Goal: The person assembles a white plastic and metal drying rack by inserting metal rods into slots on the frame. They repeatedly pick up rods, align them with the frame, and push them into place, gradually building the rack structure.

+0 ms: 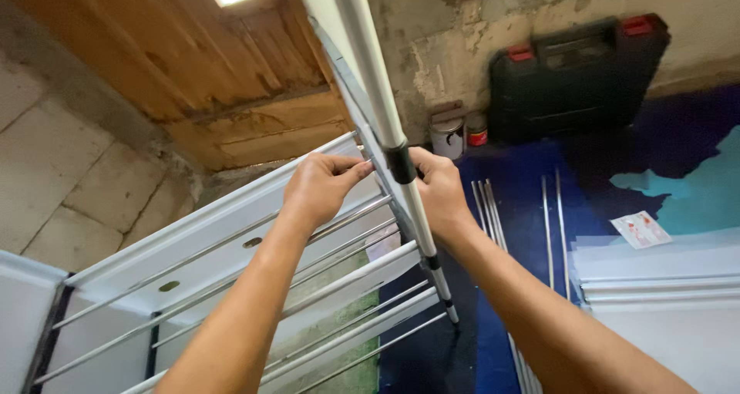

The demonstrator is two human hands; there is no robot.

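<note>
Left hand: my left hand is raised in front of me, arm stretched up from below; the fingers are pinched together on the end of a thin metal rod of the white rack, just beside the pole.
Right hand: my right hand is on the other side of the pole, fingers curled and closed around it near the black joint.
Pole: the silver pole stands tilted between my two hands; it goes from the top edge down to below my wrists.
Rack: it lies left of the pole, with white bars and thin rods across.
Around: loose metal rods lie on the blue floor cover right of the pole; a black tool case leans on the wall beyond; two small cans stand near the case; a paper sheet lies further right.
</note>
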